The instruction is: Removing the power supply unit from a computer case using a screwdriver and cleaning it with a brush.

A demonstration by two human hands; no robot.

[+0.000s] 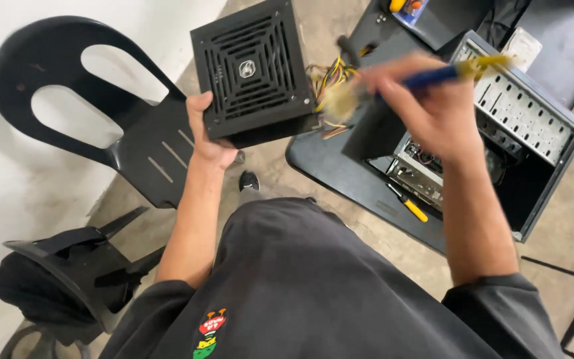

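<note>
My left hand (pixel 208 136) grips a black box-shaped computer power supply (pixel 252 72) from below, its fan grille facing me and a bundle of coloured wires (pixel 330 76) trailing from its right side. My right hand (pixel 426 106) holds a paintbrush with a blue-and-yellow handle (pixel 456 72); its pale bristles (pixel 337 100) are blurred right beside the wires at the power supply's right edge. Both hands are raised above my lap.
An open computer case (pixel 533 126) lies on a low black table (pixel 340 176) at the right, with a yellow-handled screwdriver (pixel 410 206) beside it. A black plastic chair (pixel 127 126) stands at the left against a white wall. More black items sit at bottom left.
</note>
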